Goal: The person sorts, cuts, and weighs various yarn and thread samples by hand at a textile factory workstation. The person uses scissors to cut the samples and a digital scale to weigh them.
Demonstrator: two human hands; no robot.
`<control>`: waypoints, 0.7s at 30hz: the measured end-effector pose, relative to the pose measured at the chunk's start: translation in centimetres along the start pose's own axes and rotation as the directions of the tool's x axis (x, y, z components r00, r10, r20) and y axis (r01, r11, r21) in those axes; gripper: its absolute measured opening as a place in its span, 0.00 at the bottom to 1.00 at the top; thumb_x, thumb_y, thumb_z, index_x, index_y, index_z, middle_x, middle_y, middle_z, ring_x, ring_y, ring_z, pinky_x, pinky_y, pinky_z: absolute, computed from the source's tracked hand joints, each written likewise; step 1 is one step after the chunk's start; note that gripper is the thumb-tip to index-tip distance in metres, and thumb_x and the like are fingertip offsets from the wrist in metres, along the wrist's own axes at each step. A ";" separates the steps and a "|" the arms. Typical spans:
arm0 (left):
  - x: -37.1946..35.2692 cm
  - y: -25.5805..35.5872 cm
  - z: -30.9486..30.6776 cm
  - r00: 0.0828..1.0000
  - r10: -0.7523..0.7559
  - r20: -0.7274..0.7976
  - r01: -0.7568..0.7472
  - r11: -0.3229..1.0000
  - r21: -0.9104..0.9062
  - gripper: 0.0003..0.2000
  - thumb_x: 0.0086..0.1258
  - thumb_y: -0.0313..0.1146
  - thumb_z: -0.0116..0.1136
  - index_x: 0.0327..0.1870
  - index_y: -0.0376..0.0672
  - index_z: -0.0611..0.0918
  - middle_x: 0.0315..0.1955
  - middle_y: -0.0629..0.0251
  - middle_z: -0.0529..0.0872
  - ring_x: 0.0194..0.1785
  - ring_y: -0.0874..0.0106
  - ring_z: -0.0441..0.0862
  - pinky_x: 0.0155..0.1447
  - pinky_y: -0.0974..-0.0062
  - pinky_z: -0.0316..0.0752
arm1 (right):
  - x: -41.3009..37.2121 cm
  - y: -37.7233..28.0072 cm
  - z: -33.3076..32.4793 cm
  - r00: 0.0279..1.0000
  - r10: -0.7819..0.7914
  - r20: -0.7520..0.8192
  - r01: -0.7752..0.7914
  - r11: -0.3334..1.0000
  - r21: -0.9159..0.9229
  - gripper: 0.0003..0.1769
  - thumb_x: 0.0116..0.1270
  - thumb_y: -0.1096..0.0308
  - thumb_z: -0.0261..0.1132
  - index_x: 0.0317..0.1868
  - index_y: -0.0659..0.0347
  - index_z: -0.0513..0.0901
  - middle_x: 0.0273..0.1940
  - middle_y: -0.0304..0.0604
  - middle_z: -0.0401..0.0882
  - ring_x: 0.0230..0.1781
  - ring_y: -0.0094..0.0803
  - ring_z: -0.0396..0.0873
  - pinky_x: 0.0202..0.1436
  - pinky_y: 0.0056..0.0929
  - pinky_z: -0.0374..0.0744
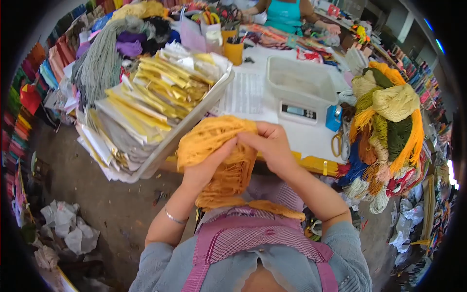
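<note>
I hold a bundle of orange-yellow yarn (214, 141) in front of my chest with both hands. My left hand (206, 168) grips its lower left side, fingers dug into the strands. My right hand (270, 146) is closed on its upper right side. The yarn's lower end hangs down onto my pink checked apron (243, 233). A white tray (165, 146) stacked with yellow and white packets sits just left of my hands.
A digital scale (299, 112) with a clear tub on it stands on the table past my hands. Mixed yarn skeins (389, 121) are piled at the right, grey and purple yarn (104, 58) at the back left. Another person in a teal apron (284, 14) works at the far end.
</note>
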State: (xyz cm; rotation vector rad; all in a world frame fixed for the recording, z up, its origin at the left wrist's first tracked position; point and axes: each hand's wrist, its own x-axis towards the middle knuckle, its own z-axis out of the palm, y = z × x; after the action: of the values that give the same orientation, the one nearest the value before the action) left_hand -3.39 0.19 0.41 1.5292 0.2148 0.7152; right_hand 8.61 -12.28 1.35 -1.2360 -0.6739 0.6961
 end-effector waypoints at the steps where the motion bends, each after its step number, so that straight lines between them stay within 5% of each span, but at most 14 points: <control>1: 0.0 -0.5 0.0 0.999 -0.025 -0.031 0.023 0.998 -0.065 0.15 0.64 0.23 0.63 0.52 0.35 0.81 0.47 0.67 0.85 0.49 0.78 0.81 0.54 0.78 0.75 | 0.1 0.4 0.0 1.000 -0.008 -0.009 0.008 1.000 0.029 0.08 0.63 0.70 0.67 0.39 0.68 0.85 0.33 0.33 0.83 0.31 0.15 0.76 0.34 0.17 0.75; 4: 0.0 -0.3 -0.1 0.970 -0.244 -0.021 0.209 0.870 -0.447 0.16 0.67 0.23 0.58 0.57 0.34 0.77 0.50 0.63 0.83 0.52 0.73 0.80 0.58 0.74 0.74 | 0.4 0.1 -0.1 0.999 -0.024 -0.033 0.024 1.000 0.008 0.09 0.63 0.73 0.65 0.41 0.69 0.85 0.36 0.40 0.85 0.35 0.21 0.81 0.43 0.21 0.78; 6: 0.3 -0.7 -0.5 0.913 -0.390 0.122 0.358 0.618 -0.700 0.14 0.70 0.33 0.55 0.52 0.36 0.78 0.42 0.62 0.84 0.53 0.66 0.81 0.62 0.68 0.72 | 0.8 -0.4 0.0 0.998 0.046 0.038 -0.057 0.919 0.389 0.10 0.67 0.69 0.60 0.43 0.67 0.82 0.38 0.44 0.85 0.36 0.26 0.82 0.45 0.25 0.78; 8: -0.1 -1.1 -1.8 0.931 -0.096 0.352 0.364 0.321 -0.874 0.14 0.69 0.41 0.54 0.44 0.39 0.78 0.28 0.66 0.81 0.41 0.69 0.81 0.58 0.70 0.73 | 1.2 -0.6 -0.6 0.983 0.074 0.171 -0.154 0.838 0.523 0.11 0.68 0.67 0.59 0.44 0.66 0.81 0.36 0.41 0.83 0.34 0.26 0.80 0.43 0.26 0.77; 9: -0.5 -1.1 -2.5 0.911 -0.020 0.411 0.408 0.188 -0.894 0.13 0.66 0.44 0.55 0.40 0.43 0.77 0.18 0.71 0.73 0.25 0.74 0.72 0.41 0.76 0.72 | 1.2 -0.5 -1.0 0.946 0.092 0.310 -0.278 0.723 0.632 0.12 0.70 0.65 0.57 0.44 0.65 0.80 0.33 0.39 0.81 0.31 0.26 0.78 0.41 0.28 0.76; 10: -1.2 -1.9 -3.9 0.881 0.103 0.461 0.433 0.217 -0.875 0.14 0.66 0.44 0.55 0.42 0.42 0.76 0.16 0.73 0.71 0.21 0.76 0.66 0.35 0.77 0.66 | 1.2 -0.6 -1.3 0.890 0.086 0.447 -0.409 0.584 0.701 0.13 0.71 0.63 0.55 0.45 0.64 0.78 0.31 0.37 0.79 0.29 0.25 0.76 0.40 0.29 0.76; 11: -2.1 -3.1 -5.7 0.833 0.220 0.507 0.454 0.251 -0.855 0.15 0.65 0.44 0.56 0.44 0.42 0.76 0.15 0.75 0.69 0.18 0.77 0.60 0.29 0.77 0.61 | 1.0 -1.7 -1.5 0.865 0.165 0.474 -0.419 0.756 0.503 0.13 0.70 0.61 0.60 0.45 0.64 0.79 0.28 0.34 0.74 0.27 0.22 0.71 0.36 0.28 0.73; 13: -5.1 -5.7 -10.3 0.842 0.044 0.537 0.387 0.644 -0.660 0.19 0.67 0.48 0.58 0.47 0.42 0.76 0.14 0.77 0.67 0.17 0.80 0.60 0.25 0.78 0.56 | -0.3 -6.1 -0.9 0.808 0.365 0.463 -0.307 0.931 -0.198 0.15 0.67 0.58 0.64 0.45 0.62 0.80 0.28 0.33 0.75 0.27 0.20 0.71 0.32 0.26 0.72; 15: -7.9 -4.0 -11.7 0.884 -0.267 0.385 0.447 0.724 -0.526 0.19 0.66 0.53 0.60 0.25 0.48 0.71 0.10 0.81 0.64 0.13 0.83 0.55 0.22 0.83 0.52 | -0.4 -8.7 -1.0 0.757 0.403 0.515 -0.274 0.910 -0.311 0.18 0.63 0.55 0.69 0.44 0.62 0.82 0.27 0.33 0.77 0.28 0.20 0.73 0.32 0.26 0.73; 17: -11.7 -8.4 -17.1 0.865 -0.386 0.322 0.502 0.644 -0.577 0.21 0.70 0.52 0.55 0.21 0.50 0.68 0.10 0.80 0.62 0.14 0.83 0.54 0.21 0.82 0.51 | -0.1 -11.3 -1.6 0.779 0.313 0.543 0.170 0.729 -0.663 0.21 0.62 0.51 0.68 0.44 0.60 0.84 0.29 0.34 0.79 0.30 0.23 0.75 0.33 0.25 0.74; 19: -14.9 -10.4 -19.8 0.892 -0.446 0.080 0.343 0.548 -0.763 0.22 0.76 0.50 0.46 0.19 0.51 0.65 0.09 0.79 0.59 0.14 0.83 0.55 0.20 0.82 0.51 | 1.3 -14.9 -2.1 0.819 0.410 0.401 0.130 0.549 -0.826 0.24 0.61 0.45 0.67 0.43 0.57 0.86 0.28 0.36 0.79 0.31 0.26 0.77 0.32 0.25 0.75; 21: -17.3 -12.1 -21.8 0.869 -0.494 -0.018 0.238 0.450 -0.861 0.24 0.79 0.48 0.39 0.17 0.52 0.63 0.08 0.79 0.56 0.13 0.83 0.53 0.18 0.82 0.49 | 2.0 -18.9 -1.6 0.929 0.274 0.247 0.144 0.348 -0.926 0.26 0.60 0.41 0.66 0.42 0.56 0.86 0.29 0.36 0.79 0.31 0.27 0.77 0.31 0.26 0.75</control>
State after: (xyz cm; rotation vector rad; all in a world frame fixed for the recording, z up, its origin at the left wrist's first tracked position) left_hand -25.43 10.25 -17.78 0.3898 0.3368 0.5280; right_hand 13.04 -15.18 19.67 -2.2680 -1.4921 0.5900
